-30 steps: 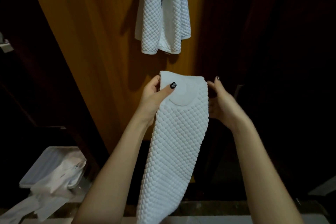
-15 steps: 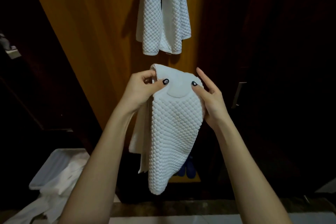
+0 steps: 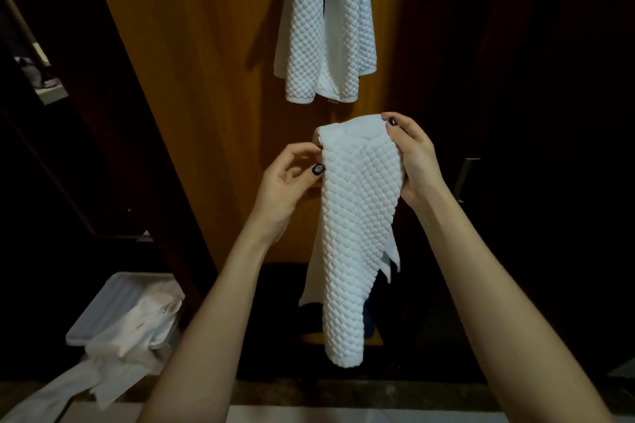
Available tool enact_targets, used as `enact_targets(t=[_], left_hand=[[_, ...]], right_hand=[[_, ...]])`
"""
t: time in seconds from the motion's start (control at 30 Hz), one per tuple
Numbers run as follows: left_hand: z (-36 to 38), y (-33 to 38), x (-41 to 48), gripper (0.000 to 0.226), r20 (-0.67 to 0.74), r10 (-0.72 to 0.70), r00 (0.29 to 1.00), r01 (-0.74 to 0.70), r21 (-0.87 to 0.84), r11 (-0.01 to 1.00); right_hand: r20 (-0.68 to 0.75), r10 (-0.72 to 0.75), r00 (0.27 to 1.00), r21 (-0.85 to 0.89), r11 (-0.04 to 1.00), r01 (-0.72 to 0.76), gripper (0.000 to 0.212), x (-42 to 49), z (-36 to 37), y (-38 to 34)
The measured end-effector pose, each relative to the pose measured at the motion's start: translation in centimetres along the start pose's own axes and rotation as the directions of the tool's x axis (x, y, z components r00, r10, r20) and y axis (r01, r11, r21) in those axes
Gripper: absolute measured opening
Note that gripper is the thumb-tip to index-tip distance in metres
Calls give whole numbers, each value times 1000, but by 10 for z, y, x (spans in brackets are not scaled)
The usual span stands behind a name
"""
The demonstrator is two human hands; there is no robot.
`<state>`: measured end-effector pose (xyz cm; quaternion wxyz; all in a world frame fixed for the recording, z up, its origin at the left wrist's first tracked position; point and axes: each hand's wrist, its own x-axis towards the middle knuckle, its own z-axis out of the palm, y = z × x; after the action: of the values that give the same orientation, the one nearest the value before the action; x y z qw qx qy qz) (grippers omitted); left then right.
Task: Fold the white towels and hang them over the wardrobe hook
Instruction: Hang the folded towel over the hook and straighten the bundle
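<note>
The folded towel (image 3: 360,216) is hanging in the middle of the frame, held by its top end just below the hanging towel (image 3: 326,27) that is already draping down from the top edge. The left hand (image 3: 288,178) is pinching the top left edge between thumb and fingertips. The right hand (image 3: 415,161) is gripping the top right corner, with its thumb lying over the front.

The fold is looking uneven. Loose inner layers are poking out at the lower right and lower left of the strip, so it may be opening up as it is lifted. The left pinch is taking only a little cloth, and a slip there would likely let that side drop and unroll. The hook itself is lying out of view above the top edge and is probably crowded already, so pushing a second towel on could be knocking the first one loose.

The orange door panel (image 3: 213,96) is standing close behind both towels, leaving little room to swing forward. A metal handle (image 3: 464,178) is showing just right of the right wrist. Lower left, a pale tray (image 3: 103,306) with white cloths (image 3: 130,340) spilling from it is sitting well apart from the arms. The dark areas on both sides are giving the elbows some space.
</note>
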<state>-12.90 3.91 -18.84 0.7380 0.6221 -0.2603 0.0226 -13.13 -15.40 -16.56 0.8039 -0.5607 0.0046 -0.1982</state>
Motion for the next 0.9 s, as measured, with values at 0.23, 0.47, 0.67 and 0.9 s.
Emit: enact_targets(t=[0.23,0.47,0.67,0.9], left_hand=[[14,-11,-1,51,-11,60,998,-58,145,988],[19,-21,-7,19,163,50,985,-89,236,968],[26,-23,-8,17,171,-17,985,-38,313,949],[20,-17,-9,21,93,15,996,-38,249,968]], right_hand=[[-1,80,997,185,980,-79,11,7,-13,-12],[71,107,992,310,943,-124,9,12,-13,-23],[119,147,982,351,919,-180,10,17,-16,-24],[219,154,963,388,892,-231,10,36,-28,-6]])
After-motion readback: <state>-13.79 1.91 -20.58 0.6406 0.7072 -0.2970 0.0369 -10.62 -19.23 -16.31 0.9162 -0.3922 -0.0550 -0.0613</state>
